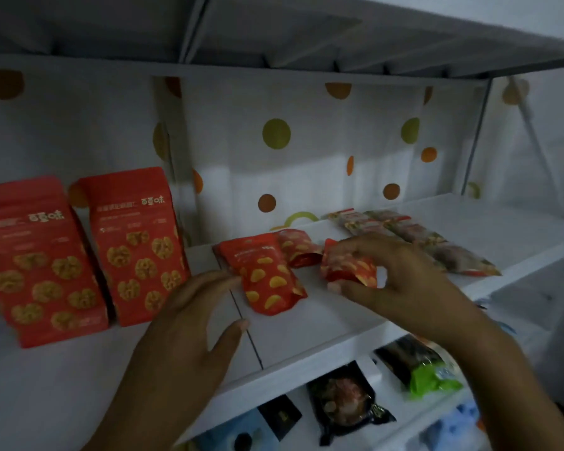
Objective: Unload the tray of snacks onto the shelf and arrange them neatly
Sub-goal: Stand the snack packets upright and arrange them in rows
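Observation:
On the white shelf (323, 314) lie small red snack packets with yellow shapes. My right hand (401, 281) pinches one small red packet (349, 266) just above the shelf board. A second red packet (264, 275) lies flat left of it, and my left hand (189, 323) hovers with spread fingers, its fingertips touching that packet's left edge. A third red packet (297, 244) lies behind. Two large red walnut bags (39, 258) (140, 242) stand upright at the left. The tray is out of sight.
A row of clear nut packets (414, 239) lies at the right back of the shelf. The lower shelf holds dark snack pouches (345, 402) and a green-ended packet (427, 369). A dotted white wall backs the shelf, and another board hangs overhead.

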